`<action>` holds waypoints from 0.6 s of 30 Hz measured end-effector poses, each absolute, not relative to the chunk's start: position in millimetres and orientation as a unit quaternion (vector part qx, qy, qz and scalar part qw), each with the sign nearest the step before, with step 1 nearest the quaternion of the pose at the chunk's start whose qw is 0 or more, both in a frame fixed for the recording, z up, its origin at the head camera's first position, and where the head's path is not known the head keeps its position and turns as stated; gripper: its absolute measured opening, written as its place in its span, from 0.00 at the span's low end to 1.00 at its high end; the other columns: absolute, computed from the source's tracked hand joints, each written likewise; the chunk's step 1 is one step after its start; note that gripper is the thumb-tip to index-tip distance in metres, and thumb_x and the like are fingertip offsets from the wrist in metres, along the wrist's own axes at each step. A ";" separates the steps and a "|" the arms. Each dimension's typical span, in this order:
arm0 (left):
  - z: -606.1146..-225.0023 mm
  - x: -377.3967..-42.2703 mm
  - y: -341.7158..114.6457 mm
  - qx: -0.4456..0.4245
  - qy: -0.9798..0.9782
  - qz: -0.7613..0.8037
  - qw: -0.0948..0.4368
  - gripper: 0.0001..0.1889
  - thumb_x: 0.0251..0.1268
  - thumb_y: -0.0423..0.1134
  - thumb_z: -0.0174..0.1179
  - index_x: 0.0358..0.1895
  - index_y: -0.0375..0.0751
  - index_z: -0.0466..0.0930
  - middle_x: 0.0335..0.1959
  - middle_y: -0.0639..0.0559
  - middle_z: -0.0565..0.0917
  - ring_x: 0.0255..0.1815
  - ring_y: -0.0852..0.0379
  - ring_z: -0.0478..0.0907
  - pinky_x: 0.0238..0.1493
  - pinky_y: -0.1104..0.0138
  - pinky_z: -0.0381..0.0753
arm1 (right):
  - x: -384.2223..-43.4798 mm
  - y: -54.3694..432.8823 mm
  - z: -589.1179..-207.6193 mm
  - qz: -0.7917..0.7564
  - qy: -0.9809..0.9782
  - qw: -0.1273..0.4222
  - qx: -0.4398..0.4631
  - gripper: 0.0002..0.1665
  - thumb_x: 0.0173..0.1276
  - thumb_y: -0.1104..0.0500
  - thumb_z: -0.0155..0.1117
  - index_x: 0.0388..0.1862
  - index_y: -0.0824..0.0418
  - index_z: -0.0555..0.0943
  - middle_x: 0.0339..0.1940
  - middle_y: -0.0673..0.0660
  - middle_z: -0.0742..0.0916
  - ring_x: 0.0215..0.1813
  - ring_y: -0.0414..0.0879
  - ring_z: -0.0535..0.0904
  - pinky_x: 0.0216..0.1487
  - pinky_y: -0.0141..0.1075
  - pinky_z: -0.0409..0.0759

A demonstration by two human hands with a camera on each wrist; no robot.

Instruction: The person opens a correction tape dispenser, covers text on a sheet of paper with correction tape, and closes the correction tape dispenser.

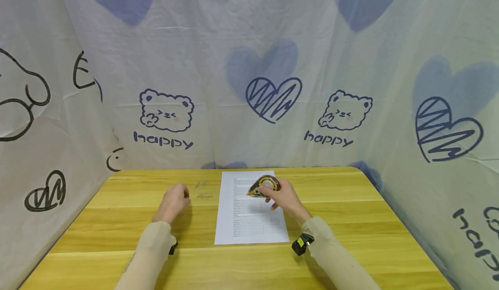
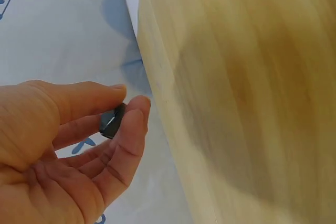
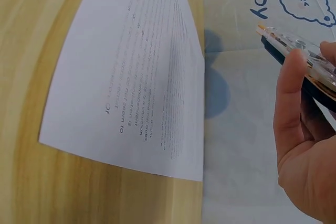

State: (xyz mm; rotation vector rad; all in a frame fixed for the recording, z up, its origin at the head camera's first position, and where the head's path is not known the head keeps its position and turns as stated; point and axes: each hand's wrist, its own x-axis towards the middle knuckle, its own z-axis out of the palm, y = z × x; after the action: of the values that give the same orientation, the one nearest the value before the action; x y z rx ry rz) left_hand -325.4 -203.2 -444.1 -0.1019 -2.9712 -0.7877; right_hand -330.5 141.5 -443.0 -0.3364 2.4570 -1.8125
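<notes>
A correction tape dispenser (image 1: 268, 182), teardrop-shaped with a clear and dark casing, is gripped by my right hand (image 1: 287, 198) above the printed sheet (image 1: 253, 233). In the head view its orange tip points left. The right wrist view shows the dispenser (image 3: 286, 45) with thumb and fingers around its sides and its tip uncovered. My left hand (image 1: 173, 203) hovers over the table left of the sheet. Between its thumb and fingertips it pinches a small dark glossy piece (image 2: 111, 123), partly hidden by the fingers; I cannot tell what it is.
The sheet lies flat on a yellow wood-grain table (image 1: 218, 268), covered with lines of print. Faint dark marks (image 1: 202, 190) show on the wood between left hand and sheet. A patterned white cloth (image 1: 210, 86) hangs behind and at both sides.
</notes>
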 end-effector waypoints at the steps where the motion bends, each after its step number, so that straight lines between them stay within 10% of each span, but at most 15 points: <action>1: -444.7 -325.5 -204.6 -0.032 -0.967 -0.253 0.031 0.08 0.64 0.28 0.60 0.43 0.29 0.84 0.42 0.36 0.85 0.39 0.46 0.82 0.36 0.57 0.83 | -330.2 141.6 -442.4 -0.591 0.798 0.038 -0.109 0.21 0.66 0.50 0.69 0.53 0.61 0.81 0.41 0.65 0.88 0.35 0.60 0.85 0.30 0.56 0.85; 13: -452.4 -324.4 -215.3 -0.021 -0.971 -0.240 0.009 0.13 0.59 0.23 0.57 0.18 0.37 0.77 0.27 0.43 0.79 0.20 0.57 0.57 0.21 0.67 0.60 | -306.7 132.2 -415.4 -0.586 0.801 0.059 -0.109 0.16 0.66 0.56 0.69 0.47 0.65 0.83 0.41 0.68 0.88 0.33 0.56 0.87 0.26 0.44 0.86; 18: -453.0 -324.6 -217.6 -0.020 -0.972 -0.235 -0.002 0.09 0.61 0.24 0.58 0.24 0.34 0.83 0.35 0.40 0.83 0.23 0.54 0.65 0.23 0.66 0.65 | -320.1 134.3 -432.1 -0.603 0.788 0.064 -0.107 0.19 0.66 0.54 0.69 0.51 0.64 0.82 0.43 0.65 0.88 0.37 0.57 0.87 0.28 0.51 0.86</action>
State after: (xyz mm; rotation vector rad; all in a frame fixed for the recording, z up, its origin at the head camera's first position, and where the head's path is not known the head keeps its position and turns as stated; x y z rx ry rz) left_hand -324.6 -217.6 -453.0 -0.0634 -3.0569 -0.7405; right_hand -320.1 134.3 -432.1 -0.3218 2.3808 -1.8196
